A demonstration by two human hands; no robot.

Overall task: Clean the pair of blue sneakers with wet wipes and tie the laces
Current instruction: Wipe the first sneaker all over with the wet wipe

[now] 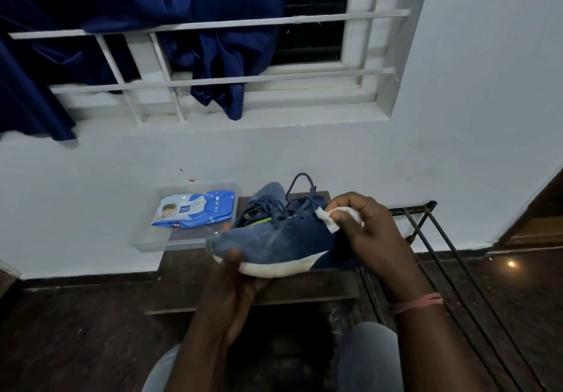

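My left hand point(234, 285) grips a blue sneaker point(274, 240) by its white sole, holding it on its side above a dark wooden stool point(304, 288), toe pointing left. Against the sneaker's upper, near the lace eyelets, my right hand point(365, 230) presses a folded white wet wipe point(330, 218). The second blue sneaker point(269, 201) rests on the stool behind the first, with its laces loose and a green insole showing. A blue pack of wet wipes point(195, 208) lies in a clear plastic tray point(152, 239) at the stool's left.
A white wall and a barred window with a dark blue curtain point(122, 25) stand behind the stool. A black metal rack point(432, 239) stands to the right. The floor is dark wood. My knees show at the bottom edge.
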